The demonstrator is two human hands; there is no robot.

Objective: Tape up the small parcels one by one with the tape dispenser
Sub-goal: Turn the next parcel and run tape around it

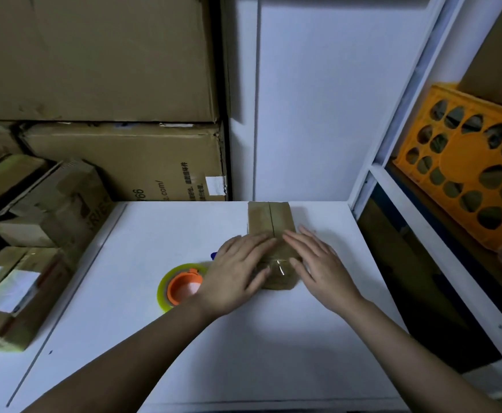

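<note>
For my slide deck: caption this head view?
Both hands press flat on a small parcel; tape dispenser rests beside it.

A white table (154, 338) carries a small parcel (269, 217) and, just left, a tape dispenser (181, 286).

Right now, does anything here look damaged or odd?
Mostly tidy. The big carton stacked at the back left has a torn, frayed right edge. Both hands, left and right, lie flat on the parcel.
</note>
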